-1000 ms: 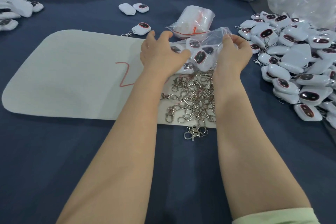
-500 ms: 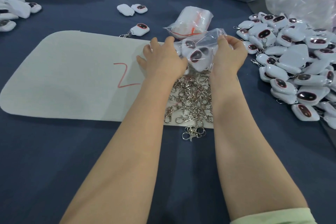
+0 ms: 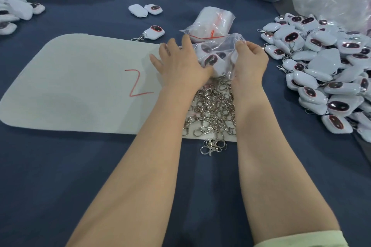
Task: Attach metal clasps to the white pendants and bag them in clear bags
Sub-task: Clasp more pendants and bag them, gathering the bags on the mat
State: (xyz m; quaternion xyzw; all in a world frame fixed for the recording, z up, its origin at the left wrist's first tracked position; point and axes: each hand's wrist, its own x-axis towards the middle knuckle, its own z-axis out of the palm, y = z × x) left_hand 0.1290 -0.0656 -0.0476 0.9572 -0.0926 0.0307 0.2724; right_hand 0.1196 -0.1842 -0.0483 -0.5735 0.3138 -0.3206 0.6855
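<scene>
A clear bag (image 3: 219, 46) holding several white pendants (image 3: 212, 60) sits at the far right corner of the white mat (image 3: 80, 86). The mat's right end is covered by a heap of metal clasps (image 3: 212, 110), and a few of them spill off its near edge onto the blue desk (image 3: 60, 176). The left hand (image 3: 180, 64) lies against the bag's left side, its grip spread, the fingers fairly straight and fanned out over the mat's far edge. The right hand (image 3: 251, 62) has its grip pinching the bag's plastic at the upper right, fingers curled in. Beyond the mat's far right corner lies a second bag (image 3: 212, 24), packed with white items and marked in red. Just past the mat's far edge is one pendant with a clasp (image 3: 154, 32) fitted, and farther off a loose pair (image 3: 144, 9). To the right of the mat, clear of it, a big pile of pendants (image 3: 321, 70) spreads over the desk. A red mark (image 3: 138, 83) is drawn on the mat.
</scene>
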